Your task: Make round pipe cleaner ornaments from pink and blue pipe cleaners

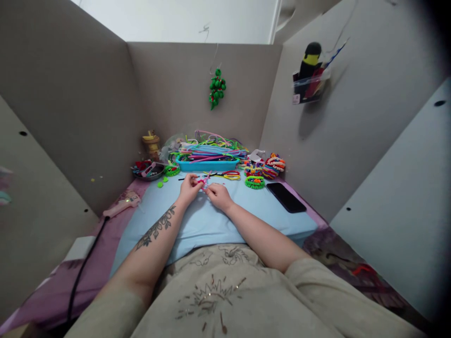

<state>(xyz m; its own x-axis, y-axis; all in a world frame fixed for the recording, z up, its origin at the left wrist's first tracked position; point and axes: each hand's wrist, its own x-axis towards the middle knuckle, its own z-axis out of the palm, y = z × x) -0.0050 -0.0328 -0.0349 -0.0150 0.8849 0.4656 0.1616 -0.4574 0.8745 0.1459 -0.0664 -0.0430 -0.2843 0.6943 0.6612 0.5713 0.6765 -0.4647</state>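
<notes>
Both hands meet over a light blue mat in the middle of the desk. My left hand and my right hand pinch a small pink pipe-cleaner piece between their fingertips, one hand at each end. The fingers of both hands are curled in on it. Just beyond the hands lie a yellow pipe cleaner and a thin dark stick.
A blue tray full of coloured pipe cleaners stands behind. Coiled pipe-cleaner rings and a colourful pile lie at right, near a black phone. A metal dish and a glue gun sit at left. Grey partition walls enclose the desk.
</notes>
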